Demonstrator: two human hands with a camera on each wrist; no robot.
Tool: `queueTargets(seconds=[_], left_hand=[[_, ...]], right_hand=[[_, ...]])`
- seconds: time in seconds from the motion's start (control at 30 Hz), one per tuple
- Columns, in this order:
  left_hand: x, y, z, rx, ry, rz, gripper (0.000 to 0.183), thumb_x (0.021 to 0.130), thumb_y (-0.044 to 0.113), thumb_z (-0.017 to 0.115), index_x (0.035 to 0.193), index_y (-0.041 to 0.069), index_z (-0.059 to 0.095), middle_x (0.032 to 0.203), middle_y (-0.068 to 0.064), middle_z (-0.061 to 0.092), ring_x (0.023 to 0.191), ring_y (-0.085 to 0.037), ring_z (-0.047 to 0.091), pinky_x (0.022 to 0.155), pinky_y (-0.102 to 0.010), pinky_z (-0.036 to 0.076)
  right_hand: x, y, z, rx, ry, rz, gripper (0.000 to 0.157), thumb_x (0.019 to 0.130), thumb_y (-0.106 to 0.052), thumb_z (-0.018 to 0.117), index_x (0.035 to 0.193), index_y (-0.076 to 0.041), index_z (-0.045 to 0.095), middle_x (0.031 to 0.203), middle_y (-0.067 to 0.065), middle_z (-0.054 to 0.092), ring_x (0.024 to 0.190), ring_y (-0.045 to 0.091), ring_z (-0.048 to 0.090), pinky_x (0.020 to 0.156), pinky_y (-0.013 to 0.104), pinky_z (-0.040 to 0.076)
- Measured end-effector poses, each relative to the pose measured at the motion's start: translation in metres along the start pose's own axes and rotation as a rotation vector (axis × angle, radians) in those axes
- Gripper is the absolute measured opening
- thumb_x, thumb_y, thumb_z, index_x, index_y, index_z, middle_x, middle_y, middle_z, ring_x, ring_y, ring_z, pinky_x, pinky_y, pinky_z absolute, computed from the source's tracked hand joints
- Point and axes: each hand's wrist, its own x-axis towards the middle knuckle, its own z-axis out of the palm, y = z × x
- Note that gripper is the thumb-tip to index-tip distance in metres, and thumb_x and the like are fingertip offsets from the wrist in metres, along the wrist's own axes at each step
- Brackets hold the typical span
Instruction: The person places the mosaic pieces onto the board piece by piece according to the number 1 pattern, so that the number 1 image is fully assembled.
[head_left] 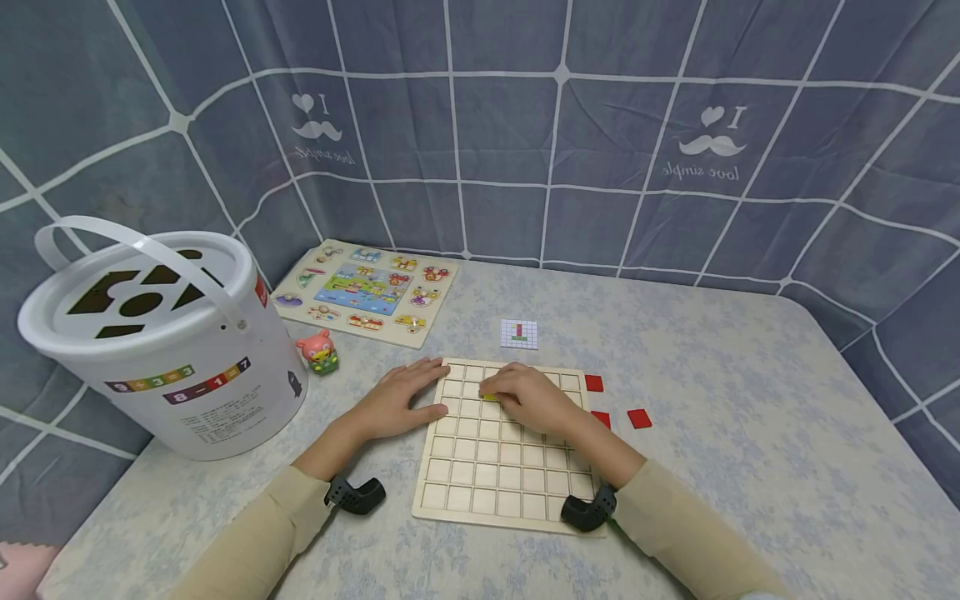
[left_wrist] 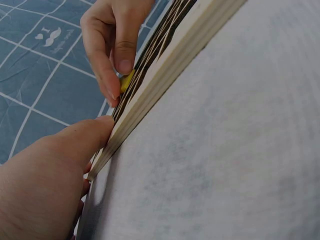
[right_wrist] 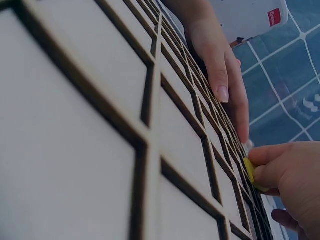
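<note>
A square wooden grid board (head_left: 487,475) lies on the table before me. My right hand (head_left: 532,400) reaches over its upper part and pinches a small yellow tile (head_left: 490,397) between thumb and fingers, right at the grid cells. In the left wrist view the yellow tile (left_wrist: 127,81) sits tilted at the board's surface under the fingertips. My left hand (head_left: 397,400) rests at the board's upper left edge, thumb and fingertips touching the rim, fingers extended. Beyond the board lies a small pattern card (head_left: 519,334) with a coloured figure on a grid.
Red square tiles (head_left: 639,418) lie right of the board, one partly behind the right forearm. A white lidded bucket (head_left: 225,400) with shaped holes stands at left, beside a small pink-headed toy figure (head_left: 318,352). A picture puzzle board (head_left: 401,327) lies at the back left.
</note>
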Motion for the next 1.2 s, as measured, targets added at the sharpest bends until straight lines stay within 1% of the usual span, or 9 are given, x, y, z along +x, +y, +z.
queueTargets(seconds=[0.33,0.67,0.83,1.0,1.07,1.2], left_hand=[[0.0,-0.001,0.0,0.001,-0.001,0.001,0.067,0.094,0.041,0.062,0.148,0.006,0.043,0.153,-0.017,0.036,0.143,-0.036,0.027,0.113,-0.059,0.018],[0.0,0.0,0.0,-0.011,0.008,0.002,0.067,0.094,0.041,0.063,0.148,0.006,0.043,0.153,-0.017,0.036,0.143,-0.036,0.027,0.113,-0.061,0.018],[0.0,-0.001,0.001,-0.01,0.005,0.002,0.067,0.094,0.041,0.062,0.148,0.007,0.043,0.153,-0.017,0.036,0.143,-0.036,0.026,0.113,-0.06,0.018],[0.0,-0.001,0.001,-0.007,-0.002,-0.001,0.068,0.094,0.043,0.062,0.148,0.007,0.042,0.154,-0.017,0.035,0.143,-0.036,0.026,0.113,-0.059,0.017],[0.0,-0.001,0.001,-0.008,-0.003,0.0,0.068,0.094,0.043,0.062,0.148,0.007,0.042,0.154,-0.016,0.035,0.143,-0.036,0.026,0.113,-0.06,0.017],[0.0,-0.001,0.0,-0.011,-0.004,0.003,0.068,0.094,0.042,0.062,0.149,0.007,0.042,0.154,-0.016,0.035,0.143,-0.035,0.026,0.113,-0.06,0.017]], right_hand=[[-0.003,0.0,0.002,0.019,0.004,0.011,0.025,0.099,-0.004,0.055,0.118,-0.007,0.071,0.122,0.004,0.066,0.117,0.022,0.058,0.1,0.038,0.045],[-0.003,-0.002,0.001,0.034,0.009,0.009,0.025,0.098,-0.004,0.055,0.119,-0.006,0.069,0.122,0.005,0.066,0.117,0.023,0.058,0.099,0.039,0.046],[-0.003,-0.002,-0.001,0.061,0.01,0.049,0.026,0.098,-0.004,0.055,0.119,-0.006,0.07,0.122,0.005,0.066,0.117,0.023,0.057,0.098,0.039,0.047],[-0.005,-0.001,-0.007,0.087,0.042,0.082,0.024,0.097,-0.004,0.056,0.115,-0.006,0.071,0.117,0.006,0.067,0.111,0.023,0.06,0.09,0.039,0.051],[-0.007,-0.001,-0.011,0.098,0.053,0.101,0.023,0.097,-0.004,0.057,0.114,-0.006,0.072,0.114,0.005,0.068,0.106,0.022,0.061,0.085,0.038,0.052],[-0.012,0.001,-0.02,0.13,0.074,0.159,0.02,0.097,-0.006,0.059,0.113,-0.006,0.072,0.112,0.005,0.069,0.105,0.022,0.063,0.088,0.039,0.052]])
